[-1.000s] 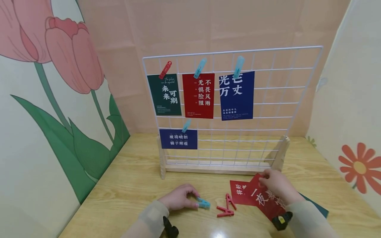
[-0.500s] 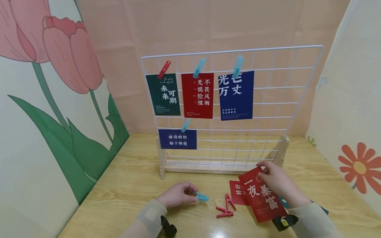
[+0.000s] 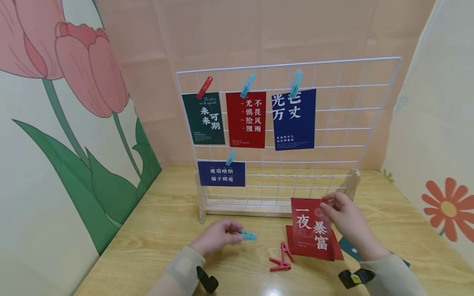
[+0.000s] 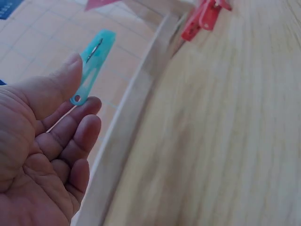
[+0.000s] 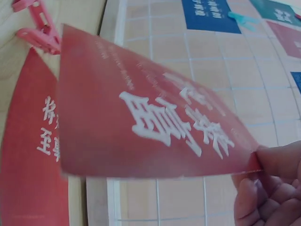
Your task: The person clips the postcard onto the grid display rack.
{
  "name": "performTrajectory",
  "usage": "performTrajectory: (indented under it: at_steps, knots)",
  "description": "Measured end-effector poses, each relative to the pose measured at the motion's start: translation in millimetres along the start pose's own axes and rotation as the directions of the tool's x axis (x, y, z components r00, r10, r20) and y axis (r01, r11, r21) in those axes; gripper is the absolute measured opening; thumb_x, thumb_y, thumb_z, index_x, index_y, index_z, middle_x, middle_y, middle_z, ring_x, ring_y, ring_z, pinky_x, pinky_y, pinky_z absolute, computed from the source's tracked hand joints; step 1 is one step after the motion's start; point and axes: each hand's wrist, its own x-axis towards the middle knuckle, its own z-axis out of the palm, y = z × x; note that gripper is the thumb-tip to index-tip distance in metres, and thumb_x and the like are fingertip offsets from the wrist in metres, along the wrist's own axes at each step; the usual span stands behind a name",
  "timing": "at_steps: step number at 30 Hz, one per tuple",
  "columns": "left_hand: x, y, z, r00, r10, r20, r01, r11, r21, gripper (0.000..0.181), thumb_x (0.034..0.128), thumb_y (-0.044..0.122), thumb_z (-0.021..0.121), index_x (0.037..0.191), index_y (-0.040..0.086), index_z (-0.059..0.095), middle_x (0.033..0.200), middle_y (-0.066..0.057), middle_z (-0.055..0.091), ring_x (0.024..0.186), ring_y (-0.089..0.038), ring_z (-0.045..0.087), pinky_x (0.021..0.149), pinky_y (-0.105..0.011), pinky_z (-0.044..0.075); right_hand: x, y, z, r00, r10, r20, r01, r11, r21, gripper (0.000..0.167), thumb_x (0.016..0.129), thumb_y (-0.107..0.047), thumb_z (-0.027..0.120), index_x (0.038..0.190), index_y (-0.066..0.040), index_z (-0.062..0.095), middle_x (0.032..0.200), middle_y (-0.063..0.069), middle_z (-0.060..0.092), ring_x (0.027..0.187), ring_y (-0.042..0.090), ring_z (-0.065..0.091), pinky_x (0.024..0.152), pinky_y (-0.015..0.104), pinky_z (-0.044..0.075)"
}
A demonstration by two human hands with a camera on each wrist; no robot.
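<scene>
Red card (image 3: 312, 230): pinching its upper right corner with thumb and fingers of the right hand (image 3: 348, 218), holding it over a second red card (image 3: 290, 241); pinching a blue clip (image 3: 249, 235) in the left hand (image 3: 217, 237). Seemingly readying both for hanging, probably calling for aligning on the wire grid (image 3: 264, 66).

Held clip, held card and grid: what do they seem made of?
Held clip: probably plastic, seemingly translucent; its pale blue body looks moulded. Held card: likely paper card stock, with a thin edge and printed white characters; matte or satin is unclear. Grid: probably white-coated metal, given its thin, straight, even wires.
</scene>
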Motion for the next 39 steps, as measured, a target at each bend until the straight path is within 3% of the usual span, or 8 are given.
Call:
performTrajectory:
  at_steps: [8,13,19,26,33,39]
  knots:
    - [-2.4,13.4,-3.5,0.996,0.063,-0.061,-0.06,0.997,0.044,0.033,0.0852,0.021,0.074,0.115,0.009,0.066,0.1,0.0,0.065,0.089,-0.016,0.058,0.074,-0.027,0.049,3.4,-9,1,1.0,-0.018,-0.025,0.02,0.995,0.099,0.042,0.1,-0.028,0.053,0.133,-0.003,0.046,0.105,0.015,0.062,0.092,0.026,0.059,0.072,0.03,0.054]
    - [-2.6,20.4,-6.7,0.995,0.055,-0.085,-0.055,0.998,0.005,0.032,0.0854,0.021,0.074,0.114,0.01,0.066,0.102,-0.002,0.064,0.091,-0.018,0.058,0.075,-0.029,0.05,6.4,-14,8,1.0,-0.011,-0.02,0.014,0.991,0.135,0.043,0.098,-0.034,0.054,0.128,-0.004,0.05,0.106,0.013,0.063,0.093,0.025,0.058,0.074,0.033,0.053]
    - [-2.6,29.5,-11.8,0.991,0.06,-0.12,-0.06,0.998,0.0,0.026,0.0861,0.018,0.073,0.111,0.013,0.067,0.107,-0.013,0.065,0.09,-0.02,0.057,0.074,-0.03,0.05,13.5,-19,17,0.997,-0.061,-0.049,0.07,0.979,0.192,0.038,0.098,-0.032,0.056,0.12,-0.002,0.054,0.103,0.014,0.066,0.088,0.022,0.06,0.073,0.031,0.053]
    - [-2.5,38.1,-16.4,0.983,0.08,-0.163,-0.077,0.997,0.024,0.027,0.0859,0.021,0.073,0.11,0.01,0.068,0.097,-0.002,0.065,0.087,-0.019,0.057,0.072,-0.03,0.049,21.1,-29,26,0.995,-0.077,-0.057,0.087,0.976,0.2,0.039,0.096,-0.036,0.058,0.115,-0.002,0.058,0.099,0.011,0.067,0.087,0.021,0.06,0.074,0.032,0.052]
    - [-1.8,46.2,-23.2,0.977,0.113,-0.179,-0.11,0.994,0.027,0.029,0.0865,0.017,0.073,0.113,0.007,0.066,0.1,-0.006,0.066,0.087,-0.019,0.058,0.072,-0.028,0.05,29.4,-34,36,0.997,-0.059,-0.049,0.069,0.966,0.248,0.043,0.094,-0.044,0.059,0.112,-0.005,0.061,0.103,0.012,0.064,0.092,0.025,0.058,0.079,0.034,0.05]
    - [-1.0,59.0,-30.8,0.971,0.09,-0.223,-0.08,0.995,0.052,0.032,0.086,0.023,0.073,0.116,0.014,0.067,0.1,0.0,0.065,0.09,-0.019,0.057,0.074,-0.032,0.049,37.4,-36,41,0.998,-0.05,-0.046,0.06,0.965,0.256,0.046,0.091,-0.05,0.059,0.114,-0.009,0.061,0.107,0.01,0.061,0.097,0.027,0.055,0.081,0.036,0.047]
